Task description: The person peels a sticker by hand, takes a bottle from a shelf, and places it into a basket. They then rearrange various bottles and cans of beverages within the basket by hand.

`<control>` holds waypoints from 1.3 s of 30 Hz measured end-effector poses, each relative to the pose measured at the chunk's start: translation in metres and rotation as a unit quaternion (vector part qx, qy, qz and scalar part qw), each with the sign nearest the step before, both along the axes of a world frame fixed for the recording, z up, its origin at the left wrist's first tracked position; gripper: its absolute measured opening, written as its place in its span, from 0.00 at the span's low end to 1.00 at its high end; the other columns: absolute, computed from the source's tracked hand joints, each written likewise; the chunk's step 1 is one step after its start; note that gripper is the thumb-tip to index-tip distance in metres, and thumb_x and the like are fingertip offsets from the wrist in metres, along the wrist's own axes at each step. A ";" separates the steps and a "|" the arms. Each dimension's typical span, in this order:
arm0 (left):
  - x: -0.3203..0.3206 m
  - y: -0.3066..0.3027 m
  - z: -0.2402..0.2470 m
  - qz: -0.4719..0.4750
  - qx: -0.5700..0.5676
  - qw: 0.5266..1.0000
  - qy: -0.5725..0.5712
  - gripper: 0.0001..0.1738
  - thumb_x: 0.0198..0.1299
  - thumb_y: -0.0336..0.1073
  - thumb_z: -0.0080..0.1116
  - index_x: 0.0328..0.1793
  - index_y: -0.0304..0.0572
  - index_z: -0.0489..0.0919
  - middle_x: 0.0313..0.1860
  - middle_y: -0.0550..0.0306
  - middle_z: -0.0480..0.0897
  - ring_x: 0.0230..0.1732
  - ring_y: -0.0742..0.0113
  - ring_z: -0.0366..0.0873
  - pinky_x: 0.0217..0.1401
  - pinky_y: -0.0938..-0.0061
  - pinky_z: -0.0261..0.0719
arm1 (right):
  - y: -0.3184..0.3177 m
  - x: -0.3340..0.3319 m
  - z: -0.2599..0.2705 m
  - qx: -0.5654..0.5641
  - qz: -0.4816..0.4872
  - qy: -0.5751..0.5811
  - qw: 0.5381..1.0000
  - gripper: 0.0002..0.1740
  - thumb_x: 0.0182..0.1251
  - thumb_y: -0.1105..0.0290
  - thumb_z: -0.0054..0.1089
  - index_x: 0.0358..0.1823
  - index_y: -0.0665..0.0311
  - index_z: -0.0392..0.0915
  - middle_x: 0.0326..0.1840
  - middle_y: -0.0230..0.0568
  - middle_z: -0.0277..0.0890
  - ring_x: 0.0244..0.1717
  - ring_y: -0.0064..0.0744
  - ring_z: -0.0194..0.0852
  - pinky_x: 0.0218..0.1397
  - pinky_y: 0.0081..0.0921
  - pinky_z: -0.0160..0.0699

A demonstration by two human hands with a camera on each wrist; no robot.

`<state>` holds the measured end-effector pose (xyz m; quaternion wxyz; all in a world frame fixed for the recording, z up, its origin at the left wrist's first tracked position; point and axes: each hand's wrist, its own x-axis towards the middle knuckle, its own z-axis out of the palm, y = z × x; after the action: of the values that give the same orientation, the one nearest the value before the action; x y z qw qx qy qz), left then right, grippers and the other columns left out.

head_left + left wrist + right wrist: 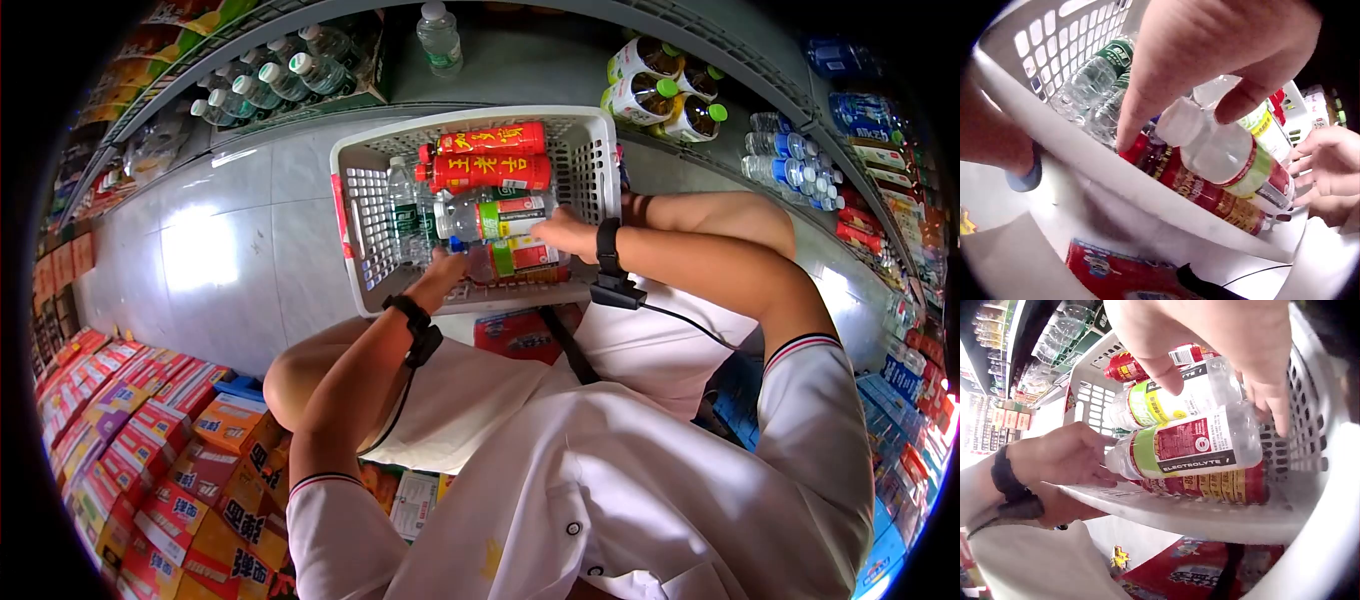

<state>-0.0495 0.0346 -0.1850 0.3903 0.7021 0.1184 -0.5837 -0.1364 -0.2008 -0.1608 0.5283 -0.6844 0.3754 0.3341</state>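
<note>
A white perforated basket [347, 240] holds several bottles lying on their sides. Two red bottles with yellow characters, one upper [490, 138] and one lower [490, 173], lie at its far side. Nearer are two clear electrolyte drink bottles, one [1210, 394] beyond the other [1191, 445]. Beneath the nearer one lies a red-labelled bottle [1194, 190]. My left hand [440, 280] straddles the nearer electrolyte bottle's cap, its index fingertip at the red cap below. My right hand [570, 235] hangs over the bottle bases, fingers spread and thumb across the farther label. Green-labelled water bottles [403, 215] lie at the left.
Shelves with water bottles [255, 90] and packed green-capped bottles [665, 90] run along the far side. One water bottle [440, 42] stands alone there. Stacked cartons [150, 430] fill the lower left. A red package [520, 335] lies below the basket, between my legs.
</note>
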 end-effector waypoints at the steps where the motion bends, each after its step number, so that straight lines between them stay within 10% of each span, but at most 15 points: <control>1: -0.002 -0.005 -0.002 0.041 -0.010 0.999 -0.028 0.22 0.52 0.36 0.50 0.51 0.42 0.58 0.37 0.57 0.69 0.35 0.69 0.67 0.37 0.73 0.67 | 0.001 0.003 0.004 -0.014 -0.015 -0.011 1.000 0.27 0.53 0.62 0.57 0.45 0.82 0.72 0.46 0.58 0.74 0.47 0.43 0.74 0.51 0.35 0.72; 3: -0.001 -0.018 -0.007 0.124 -0.030 0.988 -0.082 0.40 0.49 0.32 0.52 0.70 0.32 0.52 0.43 0.48 0.73 0.34 0.68 0.71 0.33 0.73 0.72 | 0.001 0.004 -0.001 -0.044 -0.036 -0.043 0.997 0.30 0.54 0.61 0.57 0.51 0.80 0.67 0.52 0.59 0.70 0.54 0.44 0.70 0.56 0.34 0.69; 17: 0.022 -0.024 -0.009 0.147 -0.078 0.981 -0.101 0.40 0.49 0.27 0.49 0.72 0.31 0.53 0.34 0.57 0.74 0.30 0.72 0.69 0.33 0.77 0.67 | -0.010 0.010 -0.016 -0.045 -0.087 -0.061 0.993 0.46 0.59 0.56 0.53 0.71 0.74 0.42 0.73 0.62 0.47 0.73 0.52 0.49 0.73 0.36 0.51; 39: 0.037 -0.053 0.006 0.152 -0.142 0.956 -0.206 0.37 0.47 0.24 0.54 0.67 0.35 0.57 0.48 0.54 0.74 0.44 0.69 0.71 0.46 0.76 0.71 | -0.021 0.032 -0.001 -0.002 -0.081 -0.120 0.989 0.37 0.58 0.64 0.56 0.66 0.74 0.55 0.56 0.50 0.70 0.60 0.38 0.66 0.63 0.30 0.62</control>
<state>-0.0120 -0.0184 -0.1793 0.5859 0.7183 0.0567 -0.3707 -0.1047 -0.2213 -0.1618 0.5931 -0.6880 0.3645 0.2049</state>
